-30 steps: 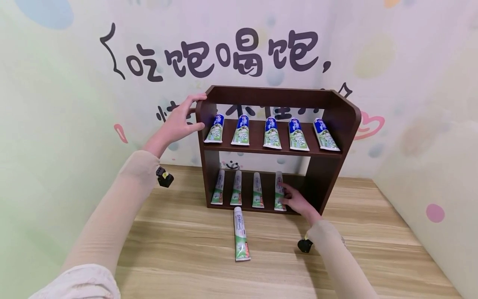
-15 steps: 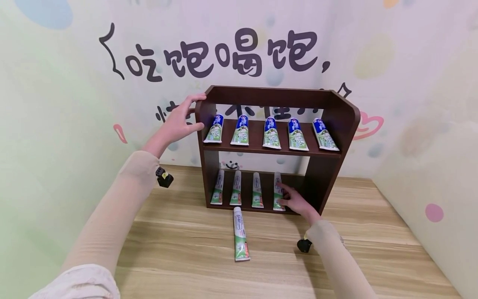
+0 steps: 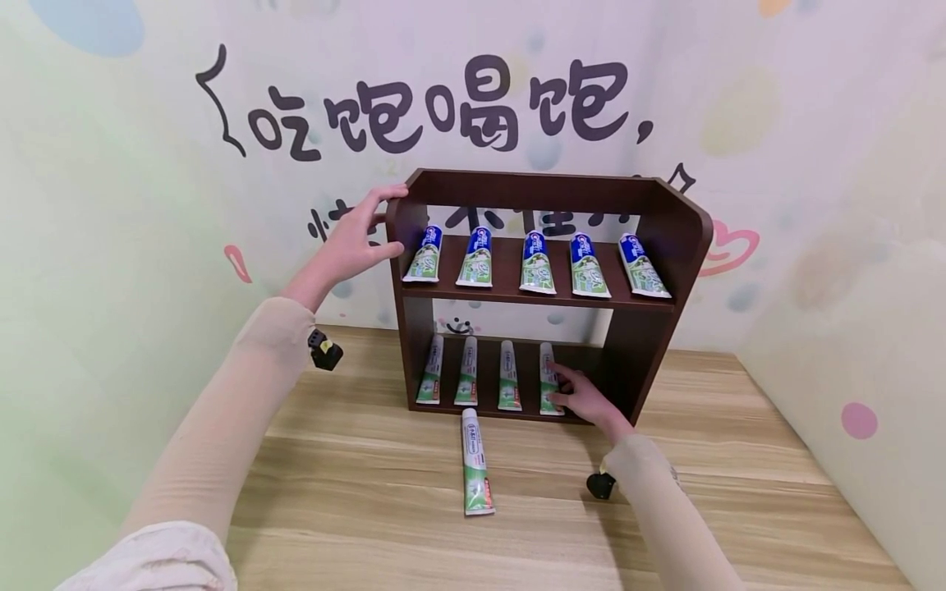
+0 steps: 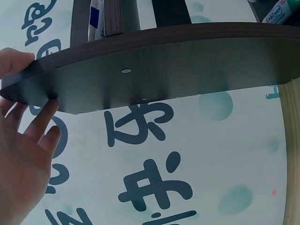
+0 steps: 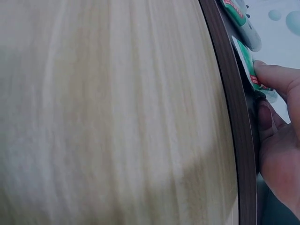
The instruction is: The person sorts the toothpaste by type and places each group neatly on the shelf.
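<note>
My left hand (image 3: 353,238) holds the left side panel of the dark brown two-tier shelf (image 3: 543,297); in the left wrist view, the thumb and fingers (image 4: 43,121) lie on opposite faces of it. On the lower tier my right hand (image 3: 587,398) has thumb and fingertips on a green-and-white toothpaste tube (image 3: 548,382), the rightmost of that row. The right wrist view shows the thumb (image 5: 276,76) against this tube (image 5: 247,63), with other fingers bent below it. Another matching toothpaste tube (image 3: 477,464) lies on the table before the shelf.
Several blue-and-green toothpaste tubes (image 3: 535,263) stand in a row on the upper tier. Left of my right hand, more green-and-white tubes (image 3: 467,373) line the lower tier. Behind the shelf is a printed wall (image 3: 458,49); the wooden table (image 3: 355,492) extends toward me.
The rightmost lower tube has shifted slightly left, its top end tilting left, under my right fingertips. My left hand stays on the shelf, and the tube on the table has not moved.
</note>
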`<state>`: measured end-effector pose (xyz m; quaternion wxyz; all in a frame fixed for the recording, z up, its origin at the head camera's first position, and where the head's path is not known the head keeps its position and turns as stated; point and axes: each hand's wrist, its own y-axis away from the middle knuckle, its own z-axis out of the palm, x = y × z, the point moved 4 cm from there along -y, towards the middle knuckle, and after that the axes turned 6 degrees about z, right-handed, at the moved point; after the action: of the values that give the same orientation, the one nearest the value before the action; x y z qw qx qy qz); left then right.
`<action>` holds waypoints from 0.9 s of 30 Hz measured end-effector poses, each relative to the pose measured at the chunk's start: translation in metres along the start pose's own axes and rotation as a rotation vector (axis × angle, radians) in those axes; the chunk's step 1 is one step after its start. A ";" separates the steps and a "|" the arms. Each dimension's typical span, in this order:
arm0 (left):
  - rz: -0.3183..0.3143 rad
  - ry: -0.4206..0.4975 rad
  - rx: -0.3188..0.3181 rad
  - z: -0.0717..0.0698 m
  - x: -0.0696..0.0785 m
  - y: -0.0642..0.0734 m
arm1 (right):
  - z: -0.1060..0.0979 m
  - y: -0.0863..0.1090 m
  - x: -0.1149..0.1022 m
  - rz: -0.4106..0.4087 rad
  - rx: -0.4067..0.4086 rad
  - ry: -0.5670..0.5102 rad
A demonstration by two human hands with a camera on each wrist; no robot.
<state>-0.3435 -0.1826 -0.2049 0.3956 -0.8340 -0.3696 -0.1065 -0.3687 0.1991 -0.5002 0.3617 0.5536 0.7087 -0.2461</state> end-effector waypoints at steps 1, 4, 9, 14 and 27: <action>0.002 0.000 0.001 0.000 0.000 0.000 | 0.000 0.000 0.000 -0.001 0.007 0.003; 0.005 0.005 0.005 0.000 0.000 0.000 | 0.002 0.000 -0.001 -0.002 0.022 0.015; -0.003 0.006 0.004 0.000 0.000 0.000 | 0.003 0.001 -0.002 0.010 0.034 0.019; -0.009 0.009 -0.001 0.000 0.001 0.000 | 0.003 0.001 -0.001 0.020 0.031 0.023; -0.006 0.000 0.000 0.000 -0.001 0.000 | 0.002 0.002 -0.001 0.034 0.025 0.030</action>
<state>-0.3440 -0.1826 -0.2053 0.3954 -0.8329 -0.3720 -0.1073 -0.3666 0.1977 -0.5006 0.3482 0.5735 0.7015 -0.2403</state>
